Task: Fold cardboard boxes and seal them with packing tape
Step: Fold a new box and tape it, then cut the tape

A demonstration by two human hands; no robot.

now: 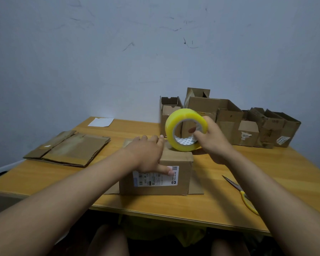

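Grey-blue wall [118,52], scuffed with dark marks, fills the upper half of the frame. Below it, a yellow-wood counter [220,183] runs across the middle, its front edge toward the lower centre.

Right of centre against the wall: a cluster of assembled cardboard boxes [229,122], flaps up, some with white labels on their sides. Left side of the counter: a stack of flattened cardboard [68,150].

Centre of frame, near the front edge: the cardboard box [164,182] being worked on. Top flaps down, bottom flaps splayed out flat on the counter at both sides. White shipping label on the face toward the camera.

Left hand [148,156] lies across the box top, fingers [146,140] straight and pressing down, thumb reaching down the front face onto the label.

Right hand [212,143] grips a roll of yellowish packing tape [185,132], thumb through the core, fingers wrapped round the outside. Roll stands on edge, touching the top of the box at its far right corner.

Lower right: scissors [242,196] with yellow handles lie on the counter, partly hidden by the right forearm. Upper left of the counter, by the wall: a white sheet of paper [101,122].
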